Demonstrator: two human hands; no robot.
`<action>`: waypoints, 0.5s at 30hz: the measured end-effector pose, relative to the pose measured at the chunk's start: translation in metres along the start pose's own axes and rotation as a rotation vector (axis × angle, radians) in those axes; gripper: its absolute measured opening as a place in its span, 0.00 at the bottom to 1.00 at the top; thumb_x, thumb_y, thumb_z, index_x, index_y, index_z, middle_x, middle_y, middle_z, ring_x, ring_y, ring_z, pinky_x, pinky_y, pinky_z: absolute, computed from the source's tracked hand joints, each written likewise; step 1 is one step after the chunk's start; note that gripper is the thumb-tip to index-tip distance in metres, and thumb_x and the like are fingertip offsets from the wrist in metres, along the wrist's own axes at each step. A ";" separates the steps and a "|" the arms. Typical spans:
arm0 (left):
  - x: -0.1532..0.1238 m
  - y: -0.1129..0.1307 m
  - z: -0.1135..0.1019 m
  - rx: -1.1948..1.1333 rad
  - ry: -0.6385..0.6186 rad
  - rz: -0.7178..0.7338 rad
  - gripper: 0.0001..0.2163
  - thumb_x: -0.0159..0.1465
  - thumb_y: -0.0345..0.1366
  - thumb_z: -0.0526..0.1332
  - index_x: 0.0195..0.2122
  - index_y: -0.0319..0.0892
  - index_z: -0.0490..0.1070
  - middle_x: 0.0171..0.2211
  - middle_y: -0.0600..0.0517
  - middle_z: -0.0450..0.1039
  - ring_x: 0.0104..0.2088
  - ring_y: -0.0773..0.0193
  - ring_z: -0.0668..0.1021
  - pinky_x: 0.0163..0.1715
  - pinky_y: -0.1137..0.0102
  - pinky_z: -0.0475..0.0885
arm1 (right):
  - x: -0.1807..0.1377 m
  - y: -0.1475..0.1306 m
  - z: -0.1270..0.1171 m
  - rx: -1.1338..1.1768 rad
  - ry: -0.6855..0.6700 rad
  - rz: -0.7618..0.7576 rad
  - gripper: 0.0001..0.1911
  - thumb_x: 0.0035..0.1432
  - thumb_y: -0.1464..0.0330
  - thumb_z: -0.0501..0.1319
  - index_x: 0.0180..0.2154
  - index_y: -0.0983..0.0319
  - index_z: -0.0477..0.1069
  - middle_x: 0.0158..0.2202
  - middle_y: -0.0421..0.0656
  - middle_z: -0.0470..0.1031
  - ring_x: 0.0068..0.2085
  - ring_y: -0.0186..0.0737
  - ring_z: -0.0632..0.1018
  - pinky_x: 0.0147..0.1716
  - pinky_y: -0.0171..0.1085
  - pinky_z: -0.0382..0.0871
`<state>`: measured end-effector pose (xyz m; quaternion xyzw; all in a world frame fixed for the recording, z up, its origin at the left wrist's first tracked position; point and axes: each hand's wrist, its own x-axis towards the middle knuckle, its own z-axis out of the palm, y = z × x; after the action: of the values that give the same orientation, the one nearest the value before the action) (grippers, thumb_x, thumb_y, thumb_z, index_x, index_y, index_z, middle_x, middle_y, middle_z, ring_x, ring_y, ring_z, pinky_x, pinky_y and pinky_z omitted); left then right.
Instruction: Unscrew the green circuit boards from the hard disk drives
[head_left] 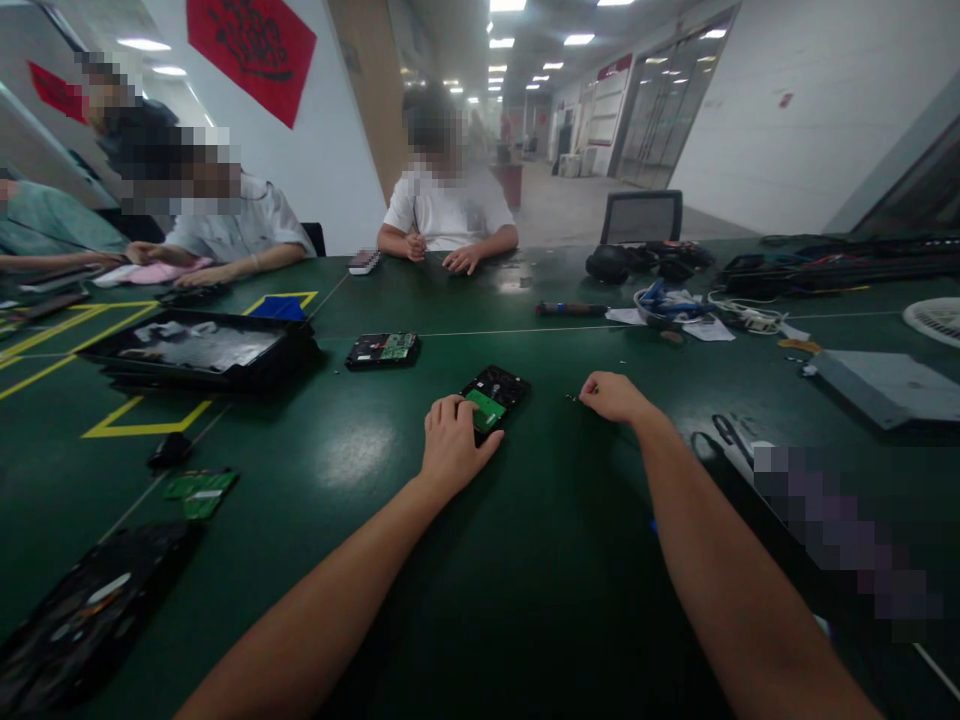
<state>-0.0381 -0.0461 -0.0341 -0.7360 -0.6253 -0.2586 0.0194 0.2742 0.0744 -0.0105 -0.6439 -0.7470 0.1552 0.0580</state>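
Note:
A black hard drive (496,386) with a green circuit board on its face lies on the dark green table in front of me. My left hand (454,440) holds its near end, fingers on the left side and thumb on the right. To the right, my right hand (611,397) is low over the table with its fingertips pinched together. Tiny dark pieces (571,398), perhaps screws, show right at those fingertips. Whether one is between the fingers I cannot make out.
Another hard drive (382,350) lies further left, near a black tray (202,345). At near left are a loose green circuit board (201,490) and a dark drive body (97,600). A screwdriver-like tool (571,309), cables (664,303) and a grey metal box (889,385) are right. People sit opposite.

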 end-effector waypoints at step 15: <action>0.028 -0.046 -0.034 -0.058 -0.358 0.245 0.24 0.65 0.46 0.66 0.62 0.49 0.71 0.60 0.43 0.68 0.60 0.46 0.69 0.60 0.51 0.66 | -0.006 -0.004 -0.007 -0.007 0.019 0.006 0.06 0.61 0.68 0.64 0.38 0.62 0.80 0.42 0.46 0.83 0.42 0.43 0.81 0.39 0.35 0.69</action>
<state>-0.0903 -0.0222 -0.0067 -0.8409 -0.5171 -0.1373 -0.0820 0.2733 0.0689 -0.0023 -0.6476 -0.7452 0.1465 0.0621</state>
